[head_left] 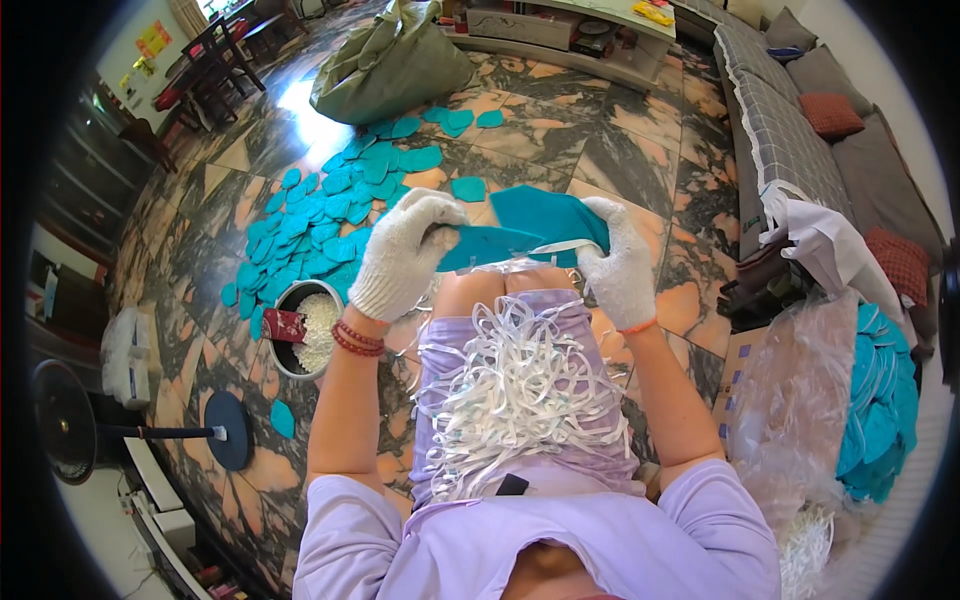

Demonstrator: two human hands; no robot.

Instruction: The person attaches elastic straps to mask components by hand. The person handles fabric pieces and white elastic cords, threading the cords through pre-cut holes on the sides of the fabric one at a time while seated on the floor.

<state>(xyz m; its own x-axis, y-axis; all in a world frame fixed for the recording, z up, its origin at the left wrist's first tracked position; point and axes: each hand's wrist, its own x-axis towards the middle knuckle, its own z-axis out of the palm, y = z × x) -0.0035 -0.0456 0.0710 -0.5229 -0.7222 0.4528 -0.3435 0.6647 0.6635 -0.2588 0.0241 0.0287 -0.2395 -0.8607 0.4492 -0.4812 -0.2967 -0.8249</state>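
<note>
A teal fabric piece (548,214) is stretched out above my knees, one end in each hand. My left hand (398,258), in a white knit glove, pinches its left end between thumb and fingers. Its right end is gripped by my right hand (620,268), gloved the same way. Along the fabric's lower edge near that hand runs a white strip (560,245). A tangled heap of narrow white strips (525,385) covers my lap. Beyond my left hand, many teal pieces (310,235) lie heaped on the floor.
A round pot (285,352) of white bits, with a dark red packet on its rim, stands by my left forearm. At right sits a cardboard box (737,365) with clear plastic and more teal pieces (880,400). Further off are a green sack (395,65), a sofa (790,150) and a fan (66,420).
</note>
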